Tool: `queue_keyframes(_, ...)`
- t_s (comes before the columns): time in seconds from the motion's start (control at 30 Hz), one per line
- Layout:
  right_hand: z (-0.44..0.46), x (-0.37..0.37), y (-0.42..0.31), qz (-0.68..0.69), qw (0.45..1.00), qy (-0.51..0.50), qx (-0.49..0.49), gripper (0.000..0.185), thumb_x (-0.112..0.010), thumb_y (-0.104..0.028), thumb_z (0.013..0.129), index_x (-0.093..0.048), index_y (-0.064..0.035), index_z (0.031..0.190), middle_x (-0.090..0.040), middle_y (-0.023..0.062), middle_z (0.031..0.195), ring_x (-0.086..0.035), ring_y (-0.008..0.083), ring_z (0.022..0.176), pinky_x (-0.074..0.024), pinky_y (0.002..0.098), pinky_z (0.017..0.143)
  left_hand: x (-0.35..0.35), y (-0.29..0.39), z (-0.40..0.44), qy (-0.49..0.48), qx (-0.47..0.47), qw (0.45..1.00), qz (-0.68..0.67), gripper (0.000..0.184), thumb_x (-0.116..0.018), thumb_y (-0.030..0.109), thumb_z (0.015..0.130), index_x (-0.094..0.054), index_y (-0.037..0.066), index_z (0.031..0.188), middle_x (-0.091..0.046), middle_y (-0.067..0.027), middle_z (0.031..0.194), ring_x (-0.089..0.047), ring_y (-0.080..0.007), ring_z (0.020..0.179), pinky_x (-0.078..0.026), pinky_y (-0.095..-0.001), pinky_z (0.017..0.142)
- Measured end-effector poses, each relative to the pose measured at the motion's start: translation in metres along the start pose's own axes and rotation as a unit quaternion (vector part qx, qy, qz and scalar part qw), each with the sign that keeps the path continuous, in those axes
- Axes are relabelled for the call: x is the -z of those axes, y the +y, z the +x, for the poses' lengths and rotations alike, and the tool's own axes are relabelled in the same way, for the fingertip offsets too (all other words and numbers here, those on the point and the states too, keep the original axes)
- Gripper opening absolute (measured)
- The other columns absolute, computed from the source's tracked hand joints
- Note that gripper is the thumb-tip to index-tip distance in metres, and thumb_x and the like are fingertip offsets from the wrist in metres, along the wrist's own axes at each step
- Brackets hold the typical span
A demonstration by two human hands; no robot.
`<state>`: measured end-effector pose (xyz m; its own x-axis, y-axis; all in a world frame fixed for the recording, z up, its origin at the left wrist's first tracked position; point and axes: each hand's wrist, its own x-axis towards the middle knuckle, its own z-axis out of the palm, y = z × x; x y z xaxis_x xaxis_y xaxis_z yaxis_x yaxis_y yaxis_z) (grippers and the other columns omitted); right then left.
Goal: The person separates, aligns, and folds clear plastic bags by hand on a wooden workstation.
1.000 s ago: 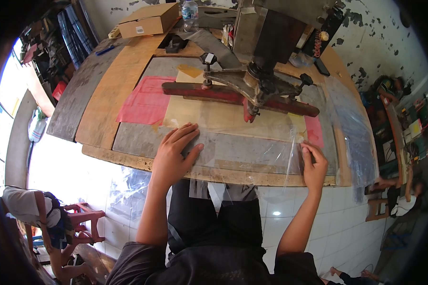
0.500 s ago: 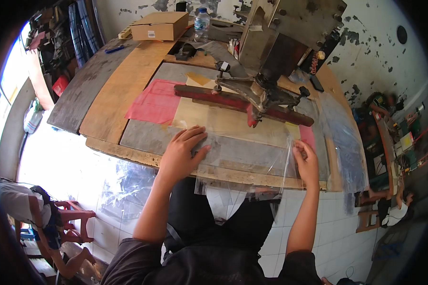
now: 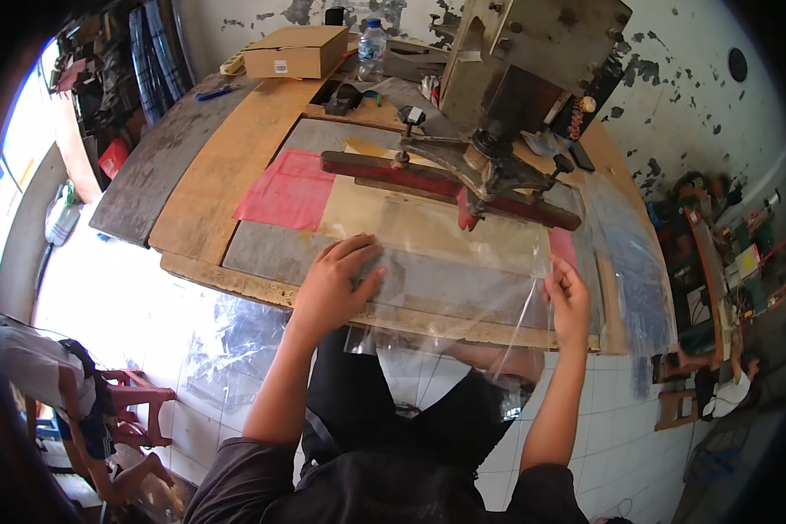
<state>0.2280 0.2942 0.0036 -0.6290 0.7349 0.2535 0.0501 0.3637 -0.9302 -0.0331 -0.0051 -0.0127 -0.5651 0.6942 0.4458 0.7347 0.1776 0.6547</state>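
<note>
The right hand [image 3: 568,293] pinches the edge of a clear plastic sheet [image 3: 472,306] between thumb and fingers. Left of this grip, the sheet spans the worktable's front edge, partly overhanging it. The left hand [image 3: 336,279] lies flat, fingers slightly spread, at the sheet's opposite side. Beyond both hands stands the press head [image 3: 463,188], its red bar above yellowish backing [image 3: 384,210].

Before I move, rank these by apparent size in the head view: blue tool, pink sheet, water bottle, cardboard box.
1. Pink sheet and cardboard box: too alike to rank, the sheet lying nearer the camera
2. Water bottle
3. Blue tool
</note>
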Motion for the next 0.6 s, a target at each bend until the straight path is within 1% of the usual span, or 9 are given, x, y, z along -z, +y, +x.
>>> queue_keyframes(0.1,-0.021,0.007,0.014,0.05,0.998,0.017,0.016,0.035,-0.068,-0.013,0.103,-0.063,-0.0005,0.136,-0.057,-0.0022,0.086,-0.055,0.009,0.076,-0.0458,0.0232,0.071,0.003,0.009,0.001,-0.003,0.049,0.999,0.001,0.042,-0.074,0.026,0.094,-0.07,0.004,0.13,-0.064,-0.0169,0.141,-0.056,-0.0376,0.135,-0.042,-0.0473,0.115)
queue_keyframes(0.23,-0.032,0.017,0.03,0.11,0.991,0.038,0.072,0.038,-0.068,-0.017,0.104,-0.06,0.0006,0.136,-0.056,-0.0012,0.086,-0.055,0.0093,0.075,-0.0456,0.0235,0.071,-0.002,0.007,0.003,0.033,0.05,0.996,0.059,0.046,-0.074,0.027,0.094,-0.068,0.006,0.135,-0.061,-0.017,0.145,-0.053,-0.036,0.138,-0.041,-0.0482,0.117)
queue_keyframes(0.33,-0.034,0.023,0.036,0.157,0.985,0.011,0.072,0.04,-0.07,-0.021,0.104,-0.06,-0.0002,0.136,-0.057,-0.0011,0.087,-0.053,0.0087,0.075,-0.0443,0.0233,0.069,-0.008,0.0,0.007,0.013,-0.004,0.991,0.133,0.049,-0.074,0.029,0.095,-0.066,0.004,0.136,-0.059,-0.0182,0.147,-0.05,-0.0354,0.141,-0.038,-0.0496,0.118)
queue_keyframes(0.4,-0.038,0.023,0.037,0.162,0.984,0.018,0.078,0.041,-0.07,-0.022,0.103,-0.06,-0.0004,0.136,-0.056,-0.0018,0.087,-0.052,0.0079,0.076,-0.043,0.0229,0.069,-0.007,0.003,0.011,0.012,-0.057,0.981,0.185,0.05,-0.075,0.029,0.095,-0.064,-0.002,0.134,-0.063,-0.0183,0.142,-0.058,-0.0313,0.135,-0.043,-0.0483,0.115)
queue_keyframes(0.43,-0.038,0.022,0.037,0.166,0.982,0.022,0.084,0.042,-0.071,-0.023,0.103,-0.06,-0.0006,0.137,-0.056,-0.0026,0.087,-0.051,0.0071,0.077,-0.0417,0.0225,0.068,-0.004,0.009,0.012,0.012,-0.056,0.981,0.186,0.05,-0.075,0.029,0.095,-0.064,-0.002,0.134,-0.063,-0.0183,0.142,-0.058,-0.0313,0.135,-0.043,-0.0483,0.115)
queue_keyframes(0.47,-0.038,0.021,0.038,0.166,0.982,0.022,0.083,0.042,-0.071,-0.023,0.103,-0.06,-0.0006,0.137,-0.056,-0.0026,0.087,-0.051,0.0071,0.077,-0.0417,0.0225,0.068,0.0,0.018,0.012,-0.037,0.023,0.998,0.035,0.045,-0.073,0.028,0.097,-0.064,-0.005,0.126,-0.065,-0.0203,0.137,-0.06,-0.0328,0.133,-0.045,-0.0465,0.112)
queue_keyframes(0.5,-0.038,0.02,0.038,0.156,0.983,0.056,0.084,0.042,-0.071,-0.023,0.103,-0.061,-0.0006,0.137,-0.056,-0.0033,0.087,-0.051,0.0065,0.078,-0.0408,0.0219,0.068,0.002,0.026,0.014,-0.085,0.101,0.984,-0.118,0.041,-0.072,0.027,0.099,-0.064,-0.007,0.119,-0.067,-0.0223,0.132,-0.061,-0.0342,0.131,-0.048,-0.0448,0.108)
queue_keyframes(0.53,-0.038,0.019,0.039,0.145,0.982,0.09,0.083,0.042,-0.071,-0.023,0.103,-0.061,-0.0006,0.137,-0.055,-0.0041,0.088,-0.05,0.0059,0.078,-0.0399,0.0213,0.067,-0.002,0.025,0.013,-0.087,0.102,0.984,-0.119,0.041,-0.072,0.027,0.099,-0.064,-0.007,0.119,-0.067,-0.0223,0.132,-0.061,-0.0342,0.131,-0.048,-0.0448,0.108)
queue_keyframes(0.6,-0.038,0.017,0.041,0.127,0.984,0.094,0.08,0.042,-0.071,-0.023,0.103,-0.062,-0.0007,0.137,-0.055,-0.0044,0.088,-0.049,0.0055,0.078,-0.0387,0.0206,0.067,-0.011,0.023,0.006,-0.077,0.09,0.928,-0.353,0.029,-0.064,0.018,0.106,-0.062,-0.006,0.121,-0.075,-0.0192,0.115,-0.072,-0.0242,0.112,-0.055,-0.0364,0.098)
